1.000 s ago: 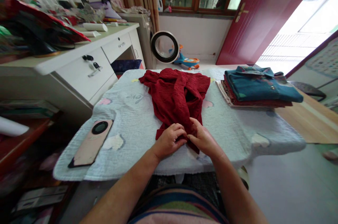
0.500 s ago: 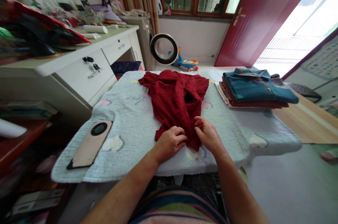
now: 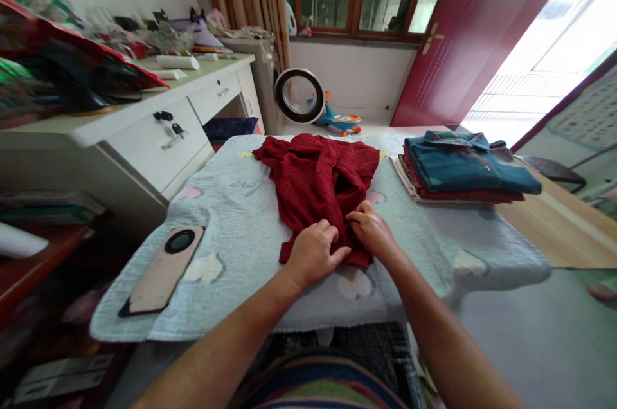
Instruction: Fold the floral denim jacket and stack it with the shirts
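A dark red shirt (image 3: 306,181) lies rumpled on the pale blue quilted cover (image 3: 241,216) of the table. My left hand (image 3: 315,251) rests on its near end, fingers laid over the cloth and thumb spread apart. To the right, my right hand (image 3: 371,229) pinches the shirt's near right part between thumb and fingers. The fabric under both palms is hidden. A stack of folded clothes, with a blue denim shirt (image 3: 457,164) on top, lies beyond my right hand. A phone (image 3: 161,274) lies face down at the left.
A white desk (image 3: 154,132) with keys in a drawer lock stands along the left, cluttered on top. Behind the table are a round-doored washing machine (image 3: 299,96) and a blue ride-on toy (image 3: 340,119). A red door (image 3: 448,42) stands open at the right.
My right hand has moved slightly up and left and now pinches the cloth. My left thumb has spread out to the right. The shirt's near edge lies flatter.
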`<state>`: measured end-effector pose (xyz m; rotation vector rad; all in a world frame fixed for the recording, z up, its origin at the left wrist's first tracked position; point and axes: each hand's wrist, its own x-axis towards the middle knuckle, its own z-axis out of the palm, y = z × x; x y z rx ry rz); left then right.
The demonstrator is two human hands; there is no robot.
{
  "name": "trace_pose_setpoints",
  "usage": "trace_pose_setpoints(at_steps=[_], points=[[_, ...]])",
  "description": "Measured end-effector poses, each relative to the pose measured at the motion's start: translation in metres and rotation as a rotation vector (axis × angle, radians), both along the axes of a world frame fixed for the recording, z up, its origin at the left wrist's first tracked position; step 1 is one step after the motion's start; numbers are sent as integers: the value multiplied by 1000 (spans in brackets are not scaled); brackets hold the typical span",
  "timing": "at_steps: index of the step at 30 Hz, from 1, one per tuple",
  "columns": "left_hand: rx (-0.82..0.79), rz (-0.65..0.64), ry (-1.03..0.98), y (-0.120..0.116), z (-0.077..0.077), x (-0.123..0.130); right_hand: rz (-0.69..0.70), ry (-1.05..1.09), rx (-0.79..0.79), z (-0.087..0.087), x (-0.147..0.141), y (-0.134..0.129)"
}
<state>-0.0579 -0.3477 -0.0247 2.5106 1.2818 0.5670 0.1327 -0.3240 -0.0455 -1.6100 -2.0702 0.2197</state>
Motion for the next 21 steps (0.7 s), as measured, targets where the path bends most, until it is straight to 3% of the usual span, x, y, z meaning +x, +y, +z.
trace_pose_setpoints(at_steps=[4,7,10,16,21], points=[[98,196,73,15,14,17,121,65,5,14,-1,13],[6,254,112,28,14,20,145,132,-86,17,-6,23],[-128,272,70,38,4,18,124,217,-69,8,-14,33],[-205,283,-223,44,-18,13,-32,321,11,-17,-23,44],[-313,278,-515,45,-28,10,32,399,207,-10,-25,31]])
